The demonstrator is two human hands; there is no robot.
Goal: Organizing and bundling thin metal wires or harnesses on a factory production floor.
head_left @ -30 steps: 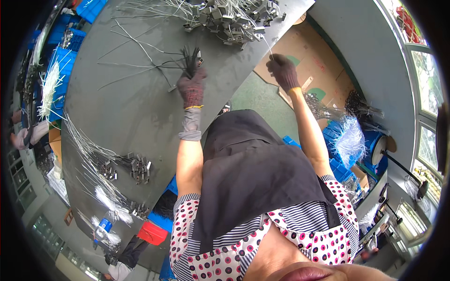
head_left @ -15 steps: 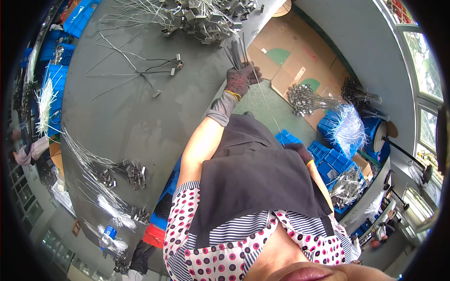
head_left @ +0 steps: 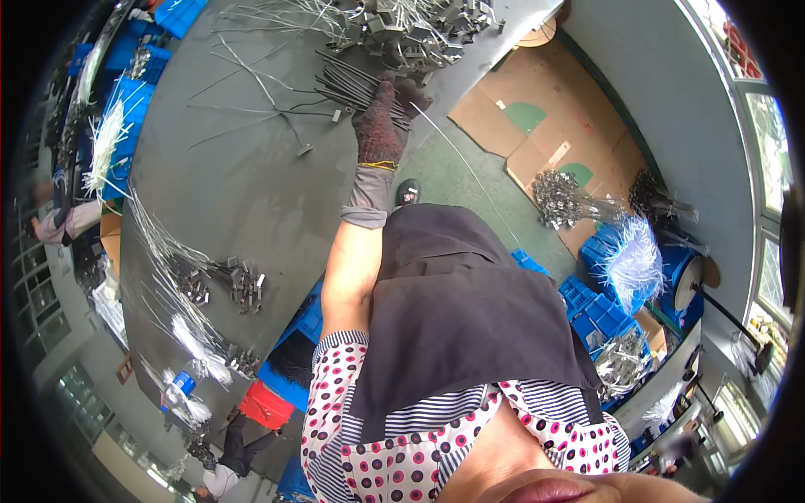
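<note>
My left hand (head_left: 382, 121), in a dark knitted glove, is closed round a bundle of thin black tubes (head_left: 340, 82) above the grey table. From its fingertips a long thin white wire (head_left: 459, 157) trails down to the right and disappears behind my apron. My right hand does not show. Close by the tubes lie a few wires with small metal end pieces (head_left: 304, 151). Just beyond the hand is a large heap of metal-ended wires (head_left: 411, 35).
Another row of metal-ended wires (head_left: 246, 289) lies on the table (head_left: 226, 201) at left. Blue crates (head_left: 587, 306) stand to my right, near a bundle of white strands (head_left: 631, 260). Flattened cardboard (head_left: 553, 109) covers the floor with wire bundles (head_left: 570, 199) on it.
My left hand has swung left over the table with the black tubes, which now point left rather than up. My right hand has gone out of view at my right side.
</note>
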